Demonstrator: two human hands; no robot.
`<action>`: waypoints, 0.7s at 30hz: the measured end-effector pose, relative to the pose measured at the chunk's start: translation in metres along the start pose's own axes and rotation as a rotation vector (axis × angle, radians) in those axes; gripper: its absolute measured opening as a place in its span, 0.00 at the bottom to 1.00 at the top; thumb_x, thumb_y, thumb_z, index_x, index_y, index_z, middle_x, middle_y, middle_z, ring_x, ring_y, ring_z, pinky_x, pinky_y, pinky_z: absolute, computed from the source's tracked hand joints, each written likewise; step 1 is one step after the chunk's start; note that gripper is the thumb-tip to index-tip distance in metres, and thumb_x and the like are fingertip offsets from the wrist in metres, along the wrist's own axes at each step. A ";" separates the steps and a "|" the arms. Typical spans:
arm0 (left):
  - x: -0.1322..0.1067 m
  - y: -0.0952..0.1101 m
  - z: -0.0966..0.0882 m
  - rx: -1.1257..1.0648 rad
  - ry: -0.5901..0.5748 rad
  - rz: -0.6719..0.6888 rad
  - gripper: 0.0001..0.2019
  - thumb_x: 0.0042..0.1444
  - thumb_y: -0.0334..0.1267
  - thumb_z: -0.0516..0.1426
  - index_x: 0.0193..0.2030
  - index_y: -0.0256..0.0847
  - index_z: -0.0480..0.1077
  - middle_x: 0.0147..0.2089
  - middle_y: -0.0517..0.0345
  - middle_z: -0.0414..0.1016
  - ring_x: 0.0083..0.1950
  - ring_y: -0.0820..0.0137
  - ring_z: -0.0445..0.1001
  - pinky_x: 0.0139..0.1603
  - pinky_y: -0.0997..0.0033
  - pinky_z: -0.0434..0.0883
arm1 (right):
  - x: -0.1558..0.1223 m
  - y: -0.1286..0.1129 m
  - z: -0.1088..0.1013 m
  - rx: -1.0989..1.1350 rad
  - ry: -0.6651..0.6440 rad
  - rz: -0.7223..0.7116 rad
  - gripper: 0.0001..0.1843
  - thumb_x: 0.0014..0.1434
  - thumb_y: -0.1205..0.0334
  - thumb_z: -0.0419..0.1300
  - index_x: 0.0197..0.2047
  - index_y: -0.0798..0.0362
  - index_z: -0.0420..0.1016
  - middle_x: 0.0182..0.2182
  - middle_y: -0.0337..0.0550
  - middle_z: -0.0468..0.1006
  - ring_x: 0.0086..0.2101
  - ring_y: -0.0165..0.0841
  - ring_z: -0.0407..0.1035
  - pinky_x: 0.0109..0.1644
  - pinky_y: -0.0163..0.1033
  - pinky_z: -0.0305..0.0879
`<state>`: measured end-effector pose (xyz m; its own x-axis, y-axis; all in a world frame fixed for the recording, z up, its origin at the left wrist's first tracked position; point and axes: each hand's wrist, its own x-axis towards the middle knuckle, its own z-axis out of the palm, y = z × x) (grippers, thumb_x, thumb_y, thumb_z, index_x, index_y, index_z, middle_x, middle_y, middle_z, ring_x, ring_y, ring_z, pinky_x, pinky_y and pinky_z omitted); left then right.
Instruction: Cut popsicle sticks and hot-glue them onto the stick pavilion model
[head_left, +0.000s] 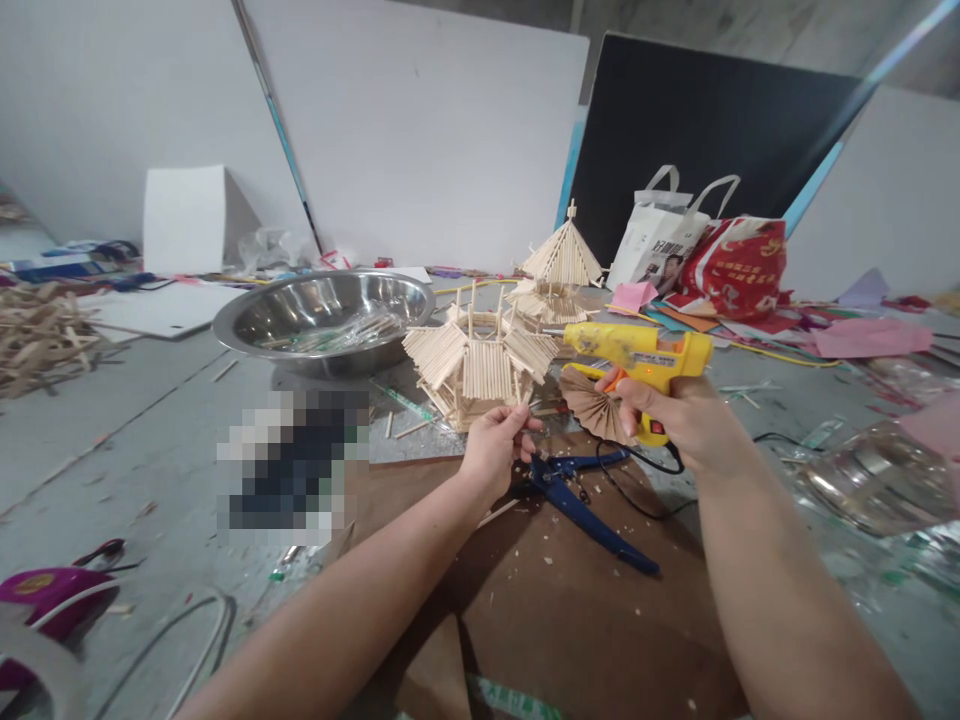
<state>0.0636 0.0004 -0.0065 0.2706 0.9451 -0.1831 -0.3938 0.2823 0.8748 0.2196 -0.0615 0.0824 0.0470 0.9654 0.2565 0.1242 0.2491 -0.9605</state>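
Observation:
My right hand (pixel 652 405) is wrapped round a yellow hot glue gun (pixel 622 345), whose nozzle points left toward a model pavilion (pixel 487 370) made of thin wooden sticks. At the pavilion's lower front edge, my left hand (pixel 499 445) is closed in a pinch. Whatever lies between its thumb and forefinger is too small or hidden to name. Just below the left fingers, blue-handled cutters (pixel 577 510) rest on a brown board (pixel 570 630). A pleated brown paper fan (pixel 596 405) shows behind the right hand.
Left of the pavilion stands a wide metal basin (pixel 322 300) containing sticks and plastic wrappers. Another stick-built roof (pixel 566 255) rises behind. Bags (pixel 739 265) and coloured paper lie at the back right. A clear plastic container (pixel 870 475) is at right, a stick pile (pixel 45 320) at far left.

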 end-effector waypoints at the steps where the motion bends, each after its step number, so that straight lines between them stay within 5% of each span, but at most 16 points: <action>1: 0.002 0.000 -0.001 -0.015 -0.015 0.002 0.08 0.47 0.36 0.56 0.26 0.35 0.61 0.24 0.60 0.71 0.14 0.83 0.62 0.12 0.83 0.59 | 0.000 -0.001 0.000 0.001 -0.001 0.008 0.09 0.46 0.55 0.61 0.27 0.51 0.68 0.16 0.35 0.66 0.15 0.25 0.59 0.18 0.34 0.58; 21: 0.020 0.011 -0.011 -0.033 -0.067 -0.114 0.06 0.50 0.32 0.55 0.25 0.32 0.65 0.22 0.58 0.71 0.14 0.83 0.61 0.11 0.83 0.59 | 0.000 -0.001 0.001 0.008 -0.010 0.019 0.07 0.47 0.57 0.60 0.27 0.51 0.68 0.19 0.34 0.67 0.16 0.24 0.59 0.19 0.34 0.57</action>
<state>0.0548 0.0240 -0.0054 0.3731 0.8938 -0.2487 -0.3856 0.3932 0.8347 0.2181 -0.0622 0.0833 0.0393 0.9706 0.2374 0.1153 0.2316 -0.9660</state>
